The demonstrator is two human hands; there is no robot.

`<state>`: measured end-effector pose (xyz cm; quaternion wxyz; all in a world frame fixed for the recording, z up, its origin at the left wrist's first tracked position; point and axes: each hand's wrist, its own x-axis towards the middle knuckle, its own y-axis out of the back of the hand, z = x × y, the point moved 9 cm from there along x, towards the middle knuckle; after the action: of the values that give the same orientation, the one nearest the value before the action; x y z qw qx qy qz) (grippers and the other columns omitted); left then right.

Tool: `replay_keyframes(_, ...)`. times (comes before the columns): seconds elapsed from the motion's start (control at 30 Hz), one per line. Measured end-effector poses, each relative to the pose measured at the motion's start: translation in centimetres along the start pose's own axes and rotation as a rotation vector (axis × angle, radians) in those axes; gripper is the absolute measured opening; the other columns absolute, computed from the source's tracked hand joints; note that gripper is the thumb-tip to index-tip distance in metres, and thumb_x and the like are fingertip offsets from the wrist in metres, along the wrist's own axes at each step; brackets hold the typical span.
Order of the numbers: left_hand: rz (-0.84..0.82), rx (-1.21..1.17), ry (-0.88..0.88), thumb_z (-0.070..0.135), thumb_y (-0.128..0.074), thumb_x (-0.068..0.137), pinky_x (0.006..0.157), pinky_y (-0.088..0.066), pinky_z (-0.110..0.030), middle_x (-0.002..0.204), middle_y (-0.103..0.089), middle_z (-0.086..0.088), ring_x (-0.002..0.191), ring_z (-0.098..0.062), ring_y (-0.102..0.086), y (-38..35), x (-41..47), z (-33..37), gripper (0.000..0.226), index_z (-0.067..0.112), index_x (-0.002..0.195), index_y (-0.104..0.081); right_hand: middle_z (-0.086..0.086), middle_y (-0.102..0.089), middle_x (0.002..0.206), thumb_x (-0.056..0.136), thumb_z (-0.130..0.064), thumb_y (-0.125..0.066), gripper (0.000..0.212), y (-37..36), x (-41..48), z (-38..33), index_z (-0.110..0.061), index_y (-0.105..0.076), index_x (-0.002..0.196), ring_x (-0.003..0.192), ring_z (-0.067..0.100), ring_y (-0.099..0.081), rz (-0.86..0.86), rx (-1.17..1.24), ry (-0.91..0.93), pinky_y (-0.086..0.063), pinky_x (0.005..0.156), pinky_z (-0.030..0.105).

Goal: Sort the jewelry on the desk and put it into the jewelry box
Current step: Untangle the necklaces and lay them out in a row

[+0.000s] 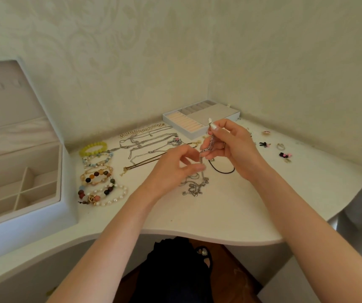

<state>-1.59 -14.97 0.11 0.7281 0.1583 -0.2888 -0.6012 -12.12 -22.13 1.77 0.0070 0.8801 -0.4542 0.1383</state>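
Left hand (174, 166), right hand (232, 147) pinching silver chain (207, 144)

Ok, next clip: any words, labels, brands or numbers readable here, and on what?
None: no text can be read in this frame.
Jewelry box: plain white, no label visible.
Ring tray: no print visible.
Silver chain, pinched by the left hand and right hand: its end tab is too small to show any stamp.
Wallpaper: pattern only.

Jewelry box (22, 171) left of bracelets (99, 171), tray (197, 119) behind.
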Motion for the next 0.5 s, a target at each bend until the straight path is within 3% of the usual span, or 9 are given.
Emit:
replay_keyframes(0.13, 0.045, -0.155, -0.026, 0.017, -0.069, 0.083, 0.067, -0.044, -0.008, 0.076, -0.07, 0.007, 0.07, 0.002, -0.062, 0.1, 0.0, 0.7, 0.005, 0.019, 0.081, -0.064, 0.01, -0.069, 0.07, 0.096, -0.019, -0.051, 0.014, 0.3, 0.1, -0.1, -0.005, -0.053, 0.094, 0.059, 0.024, -0.068, 0.019, -0.005, 0.013, -0.054, 0.053, 0.025)
replay_keyframes(0.27, 0.141, -0.169, -0.003, 0.017, -0.069, 0.083, 0.068, -0.045, -0.008, 0.071, -0.072, 0.004, 0.069, -0.001, -0.065, 1.5, -0.1, -0.2, 0.005, 0.013, 0.081, -0.071, 0.005, -0.065, 0.064, 0.096, -0.02, -0.052, 0.017, 1.2, 0.1, -0.3, -0.003, -0.054, 0.098, 0.05, 0.018, -0.059, 0.083, -0.016, 0.036, -0.047, 0.049, 0.023)
replay_keyframes(0.5, 0.128, -0.205, 0.008, 0.016, -0.061, 0.089, 0.07, -0.047, -0.015, 0.061, -0.065, 0.008, 0.065, -0.003, -0.063, 2.5, 0.0, 0.0, 0.012, 0.015, 0.078, -0.067, -0.002, -0.047, 0.045, 0.095, -0.021, -0.054, 0.018, 2.1, 0.3, 0.0, -0.004, -0.056, 0.095, 0.038, 0.01, -0.033, 0.176, -0.095, 0.033, -0.027, 0.042, 0.019)
